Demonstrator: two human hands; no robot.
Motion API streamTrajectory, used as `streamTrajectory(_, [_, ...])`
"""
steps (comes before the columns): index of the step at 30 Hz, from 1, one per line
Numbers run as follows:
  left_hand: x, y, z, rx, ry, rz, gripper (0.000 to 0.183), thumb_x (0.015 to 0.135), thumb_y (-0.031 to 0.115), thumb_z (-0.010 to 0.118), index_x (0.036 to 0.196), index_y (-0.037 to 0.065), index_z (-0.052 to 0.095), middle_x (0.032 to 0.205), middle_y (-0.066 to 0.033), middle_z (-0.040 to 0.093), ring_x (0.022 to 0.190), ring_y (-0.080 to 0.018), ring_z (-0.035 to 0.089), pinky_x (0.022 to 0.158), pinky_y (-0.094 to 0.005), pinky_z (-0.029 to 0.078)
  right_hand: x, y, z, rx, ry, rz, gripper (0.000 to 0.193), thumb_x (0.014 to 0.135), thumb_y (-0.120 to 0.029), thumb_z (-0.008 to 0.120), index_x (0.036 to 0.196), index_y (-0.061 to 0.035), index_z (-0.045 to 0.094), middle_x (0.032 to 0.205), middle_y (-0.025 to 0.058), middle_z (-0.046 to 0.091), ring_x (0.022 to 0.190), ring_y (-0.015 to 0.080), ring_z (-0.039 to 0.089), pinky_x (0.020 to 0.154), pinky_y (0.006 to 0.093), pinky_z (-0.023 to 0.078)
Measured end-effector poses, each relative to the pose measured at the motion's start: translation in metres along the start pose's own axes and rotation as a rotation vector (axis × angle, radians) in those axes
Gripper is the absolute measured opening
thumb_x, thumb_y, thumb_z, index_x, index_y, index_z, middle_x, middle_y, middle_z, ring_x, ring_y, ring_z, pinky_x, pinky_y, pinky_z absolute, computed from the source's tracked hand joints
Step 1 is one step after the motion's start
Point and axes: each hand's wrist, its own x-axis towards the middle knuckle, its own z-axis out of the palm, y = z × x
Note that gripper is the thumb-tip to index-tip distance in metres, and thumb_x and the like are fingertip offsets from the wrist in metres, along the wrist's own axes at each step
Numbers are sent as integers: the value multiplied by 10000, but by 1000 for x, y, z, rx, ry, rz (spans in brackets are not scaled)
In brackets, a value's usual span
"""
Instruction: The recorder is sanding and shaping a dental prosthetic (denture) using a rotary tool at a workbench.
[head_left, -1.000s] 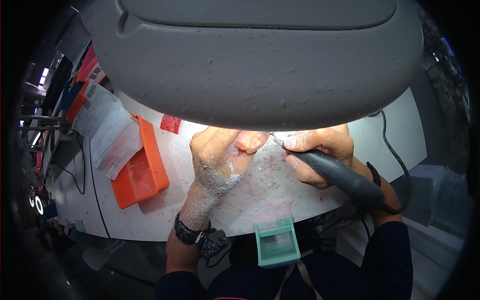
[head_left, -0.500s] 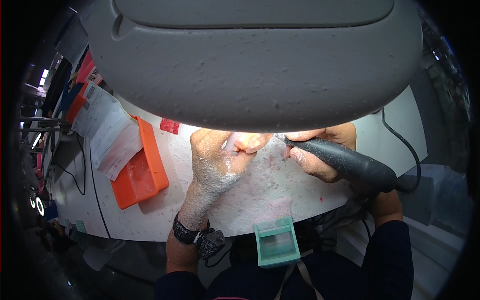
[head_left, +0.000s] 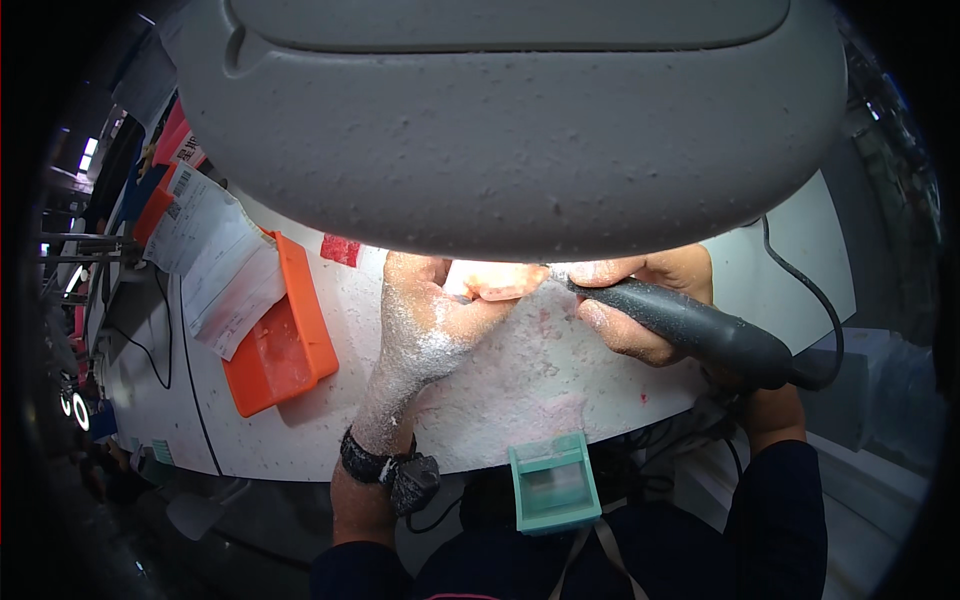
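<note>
The powder-coated left hand (head_left: 425, 315) grips a small, glossy, pale pink piece (head_left: 505, 282) above the middle of the white tabletop (head_left: 490, 415), just nearer than a large, rounded grey housing (head_left: 520, 160). The right hand (head_left: 678, 275) is closed around a thick black cylindrical handpiece (head_left: 690, 325), its tip at the piece's right end; contact is unclear. Left lies an orange rectangular plastic bin (head_left: 327, 355).

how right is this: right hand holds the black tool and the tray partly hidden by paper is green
Only the colour is wrong: in the head view, the tray partly hidden by paper is orange, not green. The right hand does hold the black tool.
</note>
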Motion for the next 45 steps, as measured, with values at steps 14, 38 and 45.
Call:
streamTrajectory(14, [0,2,-4,-208,-41,-271,377,726,18,794,1058,-28,620,997,-127,679,887,-166,678,723,-265,567,-1,3,0,105,37,-57,257,645,-16,676,891,23,613,922,224,682,815,311,688,779,352,546])
streamTrajectory(38, [2,-6,-5,-271,-48,-285,295,729,32,794,984,-37,661,874,-145,696,719,-155,681,549,-241,552,0,1,7,86,15,-143,264,623,-24,709,866,21,614,939,258,670,877,367,685,801,387,550])
streamTrajectory(45, [1,-9,8,-164,34,-67,410,720,45,797,1062,-36,585,955,-124,670,862,-185,678,749,-313,563,-6,4,26,-216,89,-200,298,633,34,691,913,-9,599,963,260,650,940,398,655,878,458,511])
